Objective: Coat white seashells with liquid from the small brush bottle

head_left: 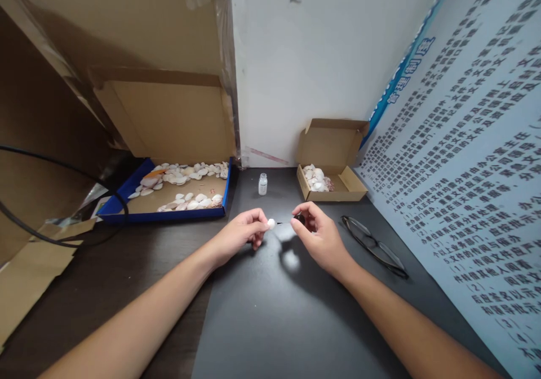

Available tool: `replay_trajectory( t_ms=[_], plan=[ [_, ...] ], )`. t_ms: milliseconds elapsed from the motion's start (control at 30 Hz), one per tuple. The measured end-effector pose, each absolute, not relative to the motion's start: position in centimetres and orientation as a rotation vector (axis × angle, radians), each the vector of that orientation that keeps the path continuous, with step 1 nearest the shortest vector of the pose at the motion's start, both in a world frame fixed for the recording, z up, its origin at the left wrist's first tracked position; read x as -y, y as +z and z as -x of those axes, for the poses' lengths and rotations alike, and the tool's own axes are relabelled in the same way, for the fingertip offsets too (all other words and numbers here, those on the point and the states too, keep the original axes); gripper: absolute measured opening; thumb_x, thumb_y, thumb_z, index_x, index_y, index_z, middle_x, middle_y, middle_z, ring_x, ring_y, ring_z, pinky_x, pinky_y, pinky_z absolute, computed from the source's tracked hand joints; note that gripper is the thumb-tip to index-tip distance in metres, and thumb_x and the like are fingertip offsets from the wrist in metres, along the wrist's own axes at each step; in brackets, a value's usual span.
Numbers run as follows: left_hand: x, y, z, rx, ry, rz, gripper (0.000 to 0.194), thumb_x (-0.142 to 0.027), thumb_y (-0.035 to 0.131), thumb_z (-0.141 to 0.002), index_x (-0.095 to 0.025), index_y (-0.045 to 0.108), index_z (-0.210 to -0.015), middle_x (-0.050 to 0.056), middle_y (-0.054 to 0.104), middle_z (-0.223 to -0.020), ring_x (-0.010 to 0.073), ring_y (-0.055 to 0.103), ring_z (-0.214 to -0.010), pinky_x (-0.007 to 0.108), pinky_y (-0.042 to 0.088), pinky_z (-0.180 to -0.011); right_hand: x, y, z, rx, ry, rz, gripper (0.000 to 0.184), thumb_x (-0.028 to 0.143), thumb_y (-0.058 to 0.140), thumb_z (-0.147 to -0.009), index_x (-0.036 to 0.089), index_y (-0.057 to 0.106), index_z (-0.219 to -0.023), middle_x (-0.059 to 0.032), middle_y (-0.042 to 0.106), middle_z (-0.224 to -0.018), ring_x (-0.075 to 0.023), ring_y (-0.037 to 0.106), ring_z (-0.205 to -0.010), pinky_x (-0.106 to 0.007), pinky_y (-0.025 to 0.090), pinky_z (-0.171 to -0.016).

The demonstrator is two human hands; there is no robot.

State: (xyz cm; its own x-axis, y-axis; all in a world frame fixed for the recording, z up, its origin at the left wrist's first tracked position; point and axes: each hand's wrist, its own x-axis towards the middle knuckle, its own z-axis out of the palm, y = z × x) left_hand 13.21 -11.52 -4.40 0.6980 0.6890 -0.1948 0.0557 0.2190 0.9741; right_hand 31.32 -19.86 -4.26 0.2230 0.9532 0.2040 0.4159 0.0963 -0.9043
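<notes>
Head view: small white rounded shell [271, 223] — pinched in your left fingertips [265, 227], long axis unclear. Your right hand [320, 236] grasps a small dark cap-like object [300, 219], just right of the shell; contact between them cannot be told.

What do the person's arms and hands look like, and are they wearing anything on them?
The left hand and right hand have no gloves, and I see no rings or watches. The left forearm and right forearm look slim, narrowing toward the hands, with no sleeves in view.
</notes>
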Motion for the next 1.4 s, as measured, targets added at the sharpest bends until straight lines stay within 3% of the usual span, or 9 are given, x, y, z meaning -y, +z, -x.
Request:
replay_trajectory(
  t_ms=[233, 400, 600, 767, 867, 1233, 1400],
  plan=[
    [11.6, -4.31, -13.27, -0.689, 0.513, -1.284, 0.027, -0.037, 0.066, -0.078, -0.018, 0.048, -0.08, -0.006, 0.05, -0.064, 0.0058, 0.047, -0.049, 0.018, 0.041, -0.048, 20.04, -4.21, -31.3, 1.348, 0.801, 1.396, 0.022, 0.039, 0.051, -0.089, 0.018, 0.053, -0.096, 0.0033, 0.045, -0.067, -0.0101, 0.043, -0.059, -0.023, 0.035, -0.058],
    [11.54, -4.51, -13.29, -0.666, 0.499, -1.253, 0.022, -0.031, 0.065, -0.077, -0.017, 0.048, -0.081, -0.005, 0.053, -0.067, 0.005, 0.049, -0.048, 0.018, 0.042, -0.047, 20.04, -4.24, -31.07, 1.328, 0.849, 1.351, 0.023, 0.041, 0.049, -0.091, 0.018, 0.052, -0.097, 0.0031, 0.045, -0.069, -0.0097, 0.043, -0.059, -0.022, 0.036, -0.056],
    [11.66, -4.4, -13.24, -0.667, 0.478, -1.259, 0.026, -0.034, 0.066, -0.079, -0.017, 0.047, -0.079, -0.004, 0.057, -0.069, 0.0047, 0.052, -0.047, 0.017, 0.04, -0.046, 19.99, -4.1, -31.06, 1.372, 0.682, 1.457, 0.02, 0.037, 0.057, -0.084, 0.018, 0.054, -0.091, 0.004, 0.043, -0.065, -0.0094, 0.04, -0.057, -0.023, 0.034, -0.055],
    [11.57, -4.56, -13.13, -0.655, 0.474, -1.231, 0.029, -0.033, 0.069, -0.075, -0.017, 0.045, -0.077, 0.0, 0.063, -0.076, 0.0068, 0.057, -0.047, 0.017, 0.039, -0.043, 20.13, -3.94, -31.05, 1.336, 0.816, 1.37, 0.022, 0.04, 0.051, -0.087, 0.019, 0.052, -0.093, 0.0034, 0.045, -0.066, -0.0099, 0.043, -0.057, -0.023, 0.037, -0.055],
    [11.47, -4.63, -13.08, -0.645, 0.463, -1.215, 0.028, -0.032, 0.07, -0.074, -0.017, 0.046, -0.077, 0.001, 0.065, -0.079, 0.0076, 0.058, -0.048, 0.018, 0.04, -0.043, 20.1, -3.93, -31.01, 1.371, 0.729, 1.418, 0.02, 0.037, 0.055, -0.085, 0.019, 0.053, -0.091, 0.0036, 0.045, -0.065, -0.0098, 0.042, -0.057, -0.023, 0.036, -0.056],
    [11.62, -3.96, -13.1, -0.693, 0.465, -1.162, 0.022, -0.027, 0.068, -0.071, -0.016, 0.049, -0.069, -0.003, 0.052, -0.059, 0.0063, 0.048, -0.05, 0.017, 0.039, -0.049, 20.16, -3.98, -31.3, 1.282, 0.842, 1.291, 0.02, 0.039, 0.05, -0.089, 0.019, 0.051, -0.093, 0.005, 0.044, -0.062, -0.009, 0.043, -0.054, -0.022, 0.036, -0.055],
    [11.68, -3.87, -13.07, -0.693, 0.47, -1.16, 0.022, -0.027, 0.067, -0.072, -0.016, 0.048, -0.068, -0.003, 0.052, -0.06, 0.0064, 0.047, -0.05, 0.018, 0.037, -0.049, 20.14, -3.86, -31.13, 1.376, 0.698, 1.388, 0.016, 0.032, 0.059, -0.082, 0.018, 0.053, -0.088, 0.0038, 0.045, -0.066, -0.0091, 0.042, -0.058, -0.022, 0.036, -0.056]
  ],
)
